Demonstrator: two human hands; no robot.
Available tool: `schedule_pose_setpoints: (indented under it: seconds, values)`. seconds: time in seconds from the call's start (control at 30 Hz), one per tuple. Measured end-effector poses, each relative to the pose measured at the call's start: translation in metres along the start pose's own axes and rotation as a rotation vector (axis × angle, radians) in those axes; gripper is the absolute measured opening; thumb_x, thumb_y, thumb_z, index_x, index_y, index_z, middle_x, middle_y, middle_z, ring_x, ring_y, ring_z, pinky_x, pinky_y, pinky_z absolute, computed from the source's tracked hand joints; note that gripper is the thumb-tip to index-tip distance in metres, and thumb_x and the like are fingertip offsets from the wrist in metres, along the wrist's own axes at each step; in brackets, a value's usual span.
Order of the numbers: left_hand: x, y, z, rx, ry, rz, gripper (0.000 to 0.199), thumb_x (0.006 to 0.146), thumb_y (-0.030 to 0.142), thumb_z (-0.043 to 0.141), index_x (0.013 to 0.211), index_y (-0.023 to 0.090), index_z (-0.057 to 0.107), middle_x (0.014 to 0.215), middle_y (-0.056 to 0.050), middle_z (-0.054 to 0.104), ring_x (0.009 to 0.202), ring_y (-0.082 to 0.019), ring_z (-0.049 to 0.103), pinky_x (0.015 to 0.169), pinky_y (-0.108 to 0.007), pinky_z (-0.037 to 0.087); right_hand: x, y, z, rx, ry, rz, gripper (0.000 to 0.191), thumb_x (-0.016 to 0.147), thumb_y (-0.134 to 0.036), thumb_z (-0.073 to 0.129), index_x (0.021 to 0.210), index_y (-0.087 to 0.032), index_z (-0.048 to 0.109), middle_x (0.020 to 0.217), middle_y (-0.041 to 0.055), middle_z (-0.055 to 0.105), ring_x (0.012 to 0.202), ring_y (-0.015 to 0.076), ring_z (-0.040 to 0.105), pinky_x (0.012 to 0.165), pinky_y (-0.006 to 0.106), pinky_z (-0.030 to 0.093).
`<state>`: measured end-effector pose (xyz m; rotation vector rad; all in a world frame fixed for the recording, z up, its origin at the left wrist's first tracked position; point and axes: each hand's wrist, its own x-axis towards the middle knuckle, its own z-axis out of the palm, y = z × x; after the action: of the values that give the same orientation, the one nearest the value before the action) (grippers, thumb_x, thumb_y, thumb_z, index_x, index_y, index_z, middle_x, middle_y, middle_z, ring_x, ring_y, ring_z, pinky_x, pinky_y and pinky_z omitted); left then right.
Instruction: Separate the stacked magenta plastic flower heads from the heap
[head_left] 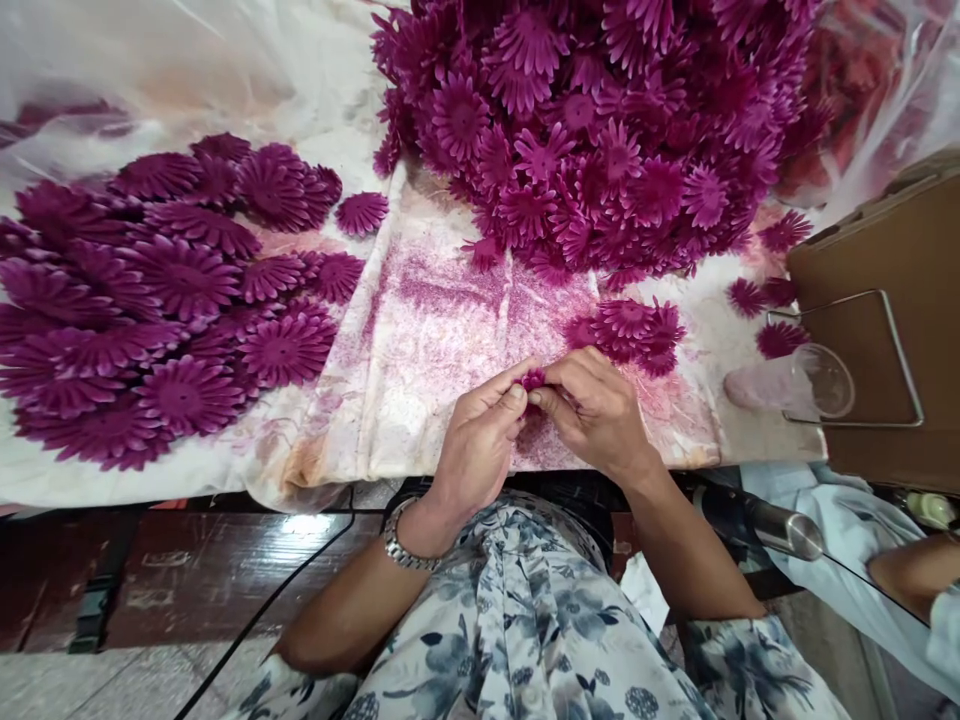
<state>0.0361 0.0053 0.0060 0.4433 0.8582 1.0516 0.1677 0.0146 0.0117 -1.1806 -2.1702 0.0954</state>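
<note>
Between my fingertips is a small purple artificial flower (533,379), mostly covered by them. My left hand (484,430) pinches it from the left, thumb and forefinger closed, a metal watch on that wrist. From the right, my right hand (596,408) pinches the same flower with thumb and fingers. Just beyond my right hand lies a small cluster of purple flower pieces (630,325) on the stained white cloth (442,330). A large heap of purple flower pieces (600,130) rises at the back. To the left are piled larger layered purple flowers (187,285).
At the right, a clear plastic cup (795,383) lies on its side by a bent metal wire frame (900,340) and a cardboard box (885,300). Another person's forearm (911,570) shows at the lower right. Clear plastic sheeting (150,60) covers the back left.
</note>
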Motion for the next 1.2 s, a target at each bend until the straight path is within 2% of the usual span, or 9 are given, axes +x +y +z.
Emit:
schedule_pose_setpoints:
  seconds: [0.23,0.4,0.6,0.73,0.87,0.97,1.07,1.13,1.2]
  values:
    - [-0.002,-0.004,-0.003,0.057,0.041,0.015,0.03,0.073,0.031,0.071,0.099,0.018,0.073,0.063,0.0,0.062,0.062,-0.012,0.053,0.065,-0.025,0.043,-0.004,-0.006,-0.002,-0.112,0.039,0.077,0.018,0.09,-0.014,0.043,0.08,-0.016,0.059,0.065,0.0046,0.059,0.065,0.0155,0.05,0.064,0.03,0.041]
    - [-0.001,0.001,0.002,-0.009,0.041,0.093,0.023,0.07,0.028,0.072,0.091,0.018,0.075,0.08,-0.003,0.069,0.076,-0.014,0.059,0.074,-0.025,0.046,-0.003,-0.009,-0.005,0.006,0.028,0.108,0.018,0.088,-0.025,0.052,0.102,-0.016,0.059,0.086,0.0077,0.065,0.078,0.0173,0.057,0.073,0.032,0.046]
    - [-0.002,0.0,-0.001,0.078,-0.01,0.036,0.029,0.074,0.03,0.069,0.1,0.017,0.073,0.075,-0.004,0.069,0.075,-0.016,0.06,0.073,-0.028,0.048,-0.003,-0.003,-0.002,0.021,0.059,0.093,0.01,0.087,-0.026,0.055,0.079,-0.02,0.059,0.075,0.0047,0.061,0.074,0.0171,0.055,0.067,0.032,0.045]
    - [-0.002,-0.004,-0.005,0.146,-0.048,0.098,0.025,0.077,0.031,0.067,0.098,0.019,0.073,0.078,-0.003,0.069,0.083,-0.017,0.061,0.085,-0.029,0.047,-0.005,-0.007,0.003,-0.114,0.064,0.047,0.011,0.087,-0.021,0.052,0.08,-0.017,0.06,0.075,0.0065,0.063,0.07,0.0175,0.054,0.066,0.033,0.042]
    - [-0.002,-0.003,-0.005,0.141,-0.022,0.091,0.022,0.075,0.034,0.069,0.089,0.019,0.074,0.066,0.0,0.067,0.071,-0.014,0.06,0.081,-0.029,0.049,-0.007,-0.011,0.005,-0.135,0.072,0.063,0.012,0.087,-0.016,0.049,0.083,-0.015,0.061,0.074,0.0073,0.063,0.069,0.0175,0.054,0.065,0.033,0.043]
    - [-0.002,0.002,-0.006,0.043,0.053,0.104,0.023,0.071,0.035,0.073,0.086,0.017,0.074,0.071,-0.002,0.07,0.073,-0.015,0.063,0.077,-0.031,0.05,-0.005,0.004,-0.005,-0.124,0.191,0.089,0.014,0.088,-0.015,0.047,0.086,-0.017,0.061,0.075,0.0058,0.064,0.07,0.0161,0.057,0.063,0.031,0.045]
    - [-0.002,0.007,-0.006,-0.022,0.102,0.132,0.026,0.068,0.034,0.075,0.087,0.016,0.074,0.084,-0.006,0.073,0.087,-0.021,0.066,0.082,-0.036,0.05,0.0,0.028,-0.024,-0.29,0.297,0.201,0.017,0.09,-0.022,0.047,0.099,-0.019,0.062,0.087,0.007,0.065,0.081,0.0186,0.059,0.071,0.034,0.046]
    - [-0.001,0.009,-0.005,-0.03,0.099,0.113,0.027,0.067,0.033,0.075,0.088,0.016,0.074,0.087,-0.007,0.073,0.095,-0.023,0.065,0.087,-0.036,0.049,0.004,0.037,-0.035,-0.39,0.291,0.264,0.029,0.089,-0.033,0.051,0.114,-0.02,0.058,0.102,0.0107,0.063,0.096,0.0241,0.056,0.081,0.041,0.044]
    - [0.0,0.009,-0.003,-0.045,0.084,0.084,0.028,0.066,0.032,0.075,0.089,0.016,0.073,0.087,-0.007,0.073,0.096,-0.022,0.065,0.088,-0.035,0.048,0.006,0.035,-0.037,-0.375,0.271,0.237,0.041,0.085,-0.039,0.057,0.121,-0.02,0.053,0.11,0.0127,0.06,0.103,0.0268,0.053,0.085,0.044,0.042]
